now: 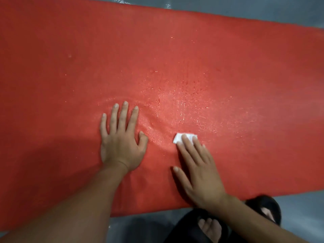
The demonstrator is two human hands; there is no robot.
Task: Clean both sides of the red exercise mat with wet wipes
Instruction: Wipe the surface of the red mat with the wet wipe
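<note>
The red exercise mat point(175, 58) lies flat on the floor and fills most of the view. Its middle glistens with wet streaks. My left hand point(121, 137) rests flat on the mat with fingers spread, palm down. My right hand point(196, 169) presses a small folded white wet wipe point(178, 137) onto the mat with straight fingers; only the wipe's far edge shows beyond my fingertips. The mat puckers slightly between the two hands.
Grey floor point(289, 13) borders the mat at the far right and along the near edge. My feet in black slippers point(263, 206) stand at the mat's near edge, bottom right.
</note>
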